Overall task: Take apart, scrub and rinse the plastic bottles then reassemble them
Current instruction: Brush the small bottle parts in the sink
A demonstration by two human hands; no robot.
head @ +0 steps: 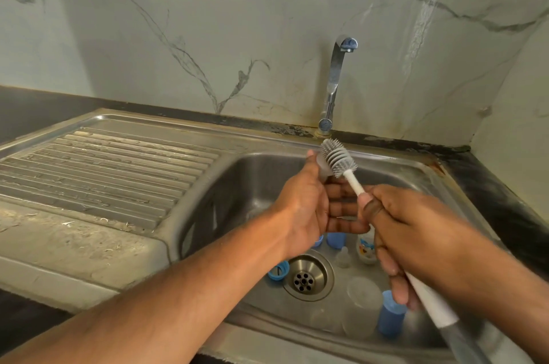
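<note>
Sink (pixel 401 161): bottle parts lie apart below the fingers.
Left hand (pixel 309 203): pinches a small clear part (pixel 322 167).
Right hand (pixel 416 232): grips the brush (pixel 337 160).
Left: rinsing, reassembly.

brush (pixel 338 162): grey bristles, white handle, gripped low, head tilted up beyond grip | clear part (pixel 322 166): pinched, against bristles | bottles (pixel 366 247), blue caps (pixel 390 317), ring (pixel 278 272): scattered below grips
</note>
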